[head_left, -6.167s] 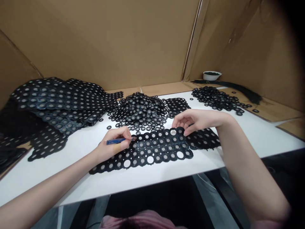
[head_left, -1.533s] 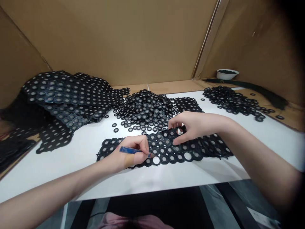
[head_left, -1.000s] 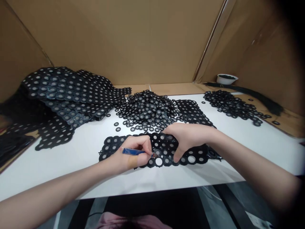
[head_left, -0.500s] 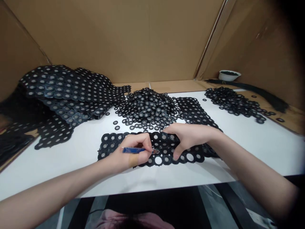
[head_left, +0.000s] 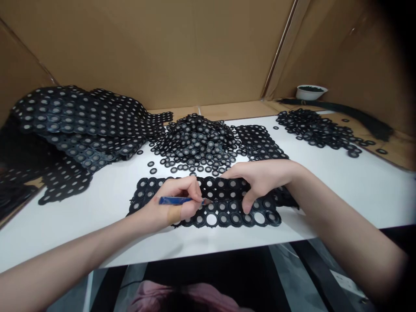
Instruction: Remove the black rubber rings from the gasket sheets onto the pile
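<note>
Head view, ring sheet (head_left: 227, 207) beneath both hands (head_left: 180, 201)

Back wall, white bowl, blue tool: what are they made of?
Back wall: matte cardboard, likely; plain brown, faint creases.
White bowl: smooth, probably plastic, possibly ceramic; even white, thin rim.
Blue tool: glossy handle, plastic or painted wood; pale highlights. Tip too small to tell.
</note>
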{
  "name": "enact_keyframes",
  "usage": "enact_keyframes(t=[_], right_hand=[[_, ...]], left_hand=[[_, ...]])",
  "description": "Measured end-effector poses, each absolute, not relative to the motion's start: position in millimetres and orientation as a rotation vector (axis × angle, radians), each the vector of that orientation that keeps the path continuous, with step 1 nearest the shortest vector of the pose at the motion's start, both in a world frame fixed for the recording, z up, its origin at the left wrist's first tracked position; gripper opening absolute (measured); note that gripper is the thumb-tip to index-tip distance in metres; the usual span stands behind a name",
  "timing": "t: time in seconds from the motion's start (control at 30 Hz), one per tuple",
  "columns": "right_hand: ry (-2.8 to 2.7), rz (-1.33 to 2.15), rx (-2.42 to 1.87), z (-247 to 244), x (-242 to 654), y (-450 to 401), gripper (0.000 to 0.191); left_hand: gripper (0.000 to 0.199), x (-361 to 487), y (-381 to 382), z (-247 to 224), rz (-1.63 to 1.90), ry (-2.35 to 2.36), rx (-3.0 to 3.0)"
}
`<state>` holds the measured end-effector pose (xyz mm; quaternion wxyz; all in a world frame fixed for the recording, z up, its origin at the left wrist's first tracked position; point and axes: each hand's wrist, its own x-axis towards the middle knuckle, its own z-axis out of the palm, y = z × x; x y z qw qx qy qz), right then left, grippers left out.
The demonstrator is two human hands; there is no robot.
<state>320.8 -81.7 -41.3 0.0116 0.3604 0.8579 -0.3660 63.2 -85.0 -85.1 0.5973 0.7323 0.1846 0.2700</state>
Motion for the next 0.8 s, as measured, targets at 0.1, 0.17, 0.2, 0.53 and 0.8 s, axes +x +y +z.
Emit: enact_keyframes(t=[0.1, 0.17, 0.2, 0.53, 0.8], right_hand=[[2.677, -1.195, 1.087, -40, 323, -82, 0.050], [2.701, -1.206, 1.071, -38, 324, -83, 0.048], [2.733, -1.202, 1.069, -37, 324, -83, 0.051], [2.889, -1.065, 1.302, -35, 305, -91, 0.068], [2.929, -1.155, 1.293, -42, 302, -92, 0.054]], left_hand=[[0.015, 63, -87, -81, 0.548, 0.490, 1.714], [0.017, 64, -89, -77, 0.521, 0.526, 1.714], [0.018, 65, -91, -75, 0.515, 0.539, 1.711], [0.017, 72, -93, -75, 0.559, 0.521, 1.692], [0.018, 71, -95, -73, 0.504, 0.540, 1.787]])
